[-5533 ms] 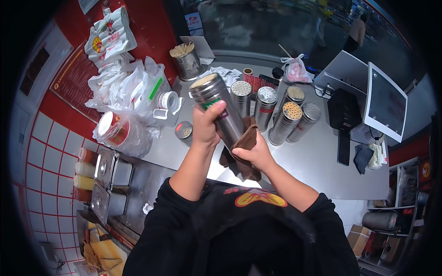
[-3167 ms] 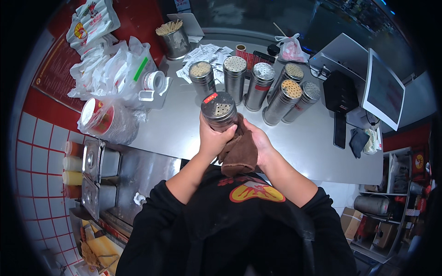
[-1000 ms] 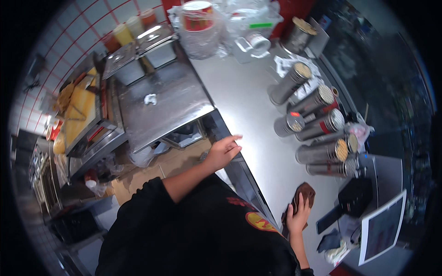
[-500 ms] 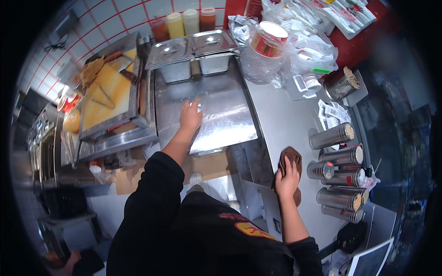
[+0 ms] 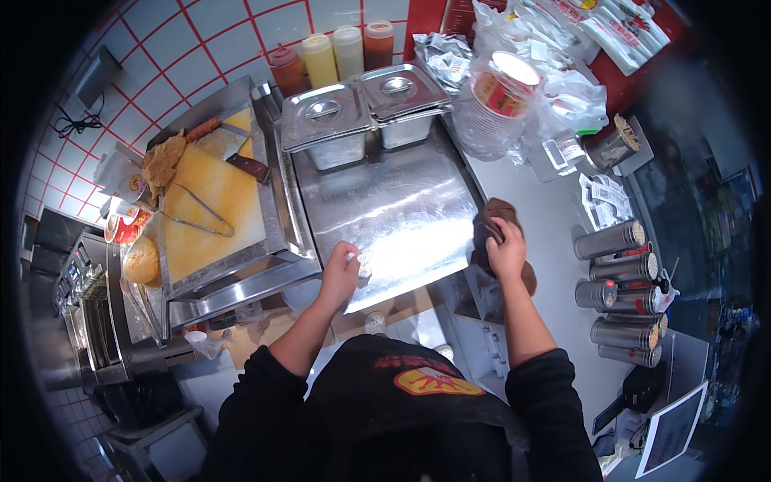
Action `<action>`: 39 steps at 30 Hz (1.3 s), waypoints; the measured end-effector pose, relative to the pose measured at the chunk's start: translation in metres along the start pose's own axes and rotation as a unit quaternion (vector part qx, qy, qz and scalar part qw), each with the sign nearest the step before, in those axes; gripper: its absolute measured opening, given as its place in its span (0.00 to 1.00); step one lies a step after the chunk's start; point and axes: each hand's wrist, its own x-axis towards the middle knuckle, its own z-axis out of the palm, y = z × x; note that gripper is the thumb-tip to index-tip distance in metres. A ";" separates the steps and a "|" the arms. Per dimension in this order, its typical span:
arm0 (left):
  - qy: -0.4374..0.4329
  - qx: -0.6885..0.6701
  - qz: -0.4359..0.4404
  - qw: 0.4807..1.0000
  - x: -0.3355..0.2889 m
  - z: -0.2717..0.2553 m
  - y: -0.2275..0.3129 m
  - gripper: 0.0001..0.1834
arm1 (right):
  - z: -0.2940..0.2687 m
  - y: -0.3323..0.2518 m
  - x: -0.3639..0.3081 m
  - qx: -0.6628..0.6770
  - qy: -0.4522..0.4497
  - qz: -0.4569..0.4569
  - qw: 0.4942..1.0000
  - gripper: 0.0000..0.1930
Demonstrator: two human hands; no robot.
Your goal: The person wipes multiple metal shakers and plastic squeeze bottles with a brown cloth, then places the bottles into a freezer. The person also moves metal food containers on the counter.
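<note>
My left hand [image 5: 340, 277] is closed low over the near left part of the shiny steel worktop [image 5: 385, 201]. Something small and white shows at its fingertips; its kind is too small to make out. On the counter to the right, my right hand [image 5: 507, 251] has its fingers curled into a folded brown cloth [image 5: 495, 214], which sticks out on both sides of the hand and hangs close to the worktop's right edge.
Two lidded steel pans [image 5: 328, 120] stand behind the worktop, with squeeze bottles [image 5: 349, 52] beyond. At left, metal tongs [image 5: 210, 218] and a knife [image 5: 249, 166] lie on a yellowed cutting board [image 5: 233, 197]. Several steel canisters [image 5: 610, 239] line the right counter [image 5: 546, 281].
My left hand has come back from the middle of the worktop toward its near edge, and its fingers have curled in. My right hand has moved forward with the brown cloth, toward the worktop.
</note>
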 end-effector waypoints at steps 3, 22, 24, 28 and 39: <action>-0.003 -0.025 -0.028 0.999 -0.028 -0.017 -0.011 0.11 | 0.009 -0.047 -0.005 0.236 -0.114 0.135 0.955 0.18; 0.201 -0.195 -0.049 0.959 -0.090 -0.020 0.003 0.13 | -0.065 -0.082 0.050 0.495 -0.262 0.120 0.819 0.18; 0.201 -0.180 -0.040 0.962 -0.074 -0.009 0.014 0.09 | -0.081 -0.056 0.072 0.514 -0.203 0.104 0.827 0.18; 0.162 -0.274 -0.108 0.942 -0.028 0.009 0.036 0.08 | -0.094 0.008 0.106 0.304 -0.123 0.030 0.944 0.19; 0.205 -0.237 -0.108 0.944 0.059 0.015 0.096 0.14 | -0.077 0.071 0.093 0.009 -0.059 -0.070 0.996 0.14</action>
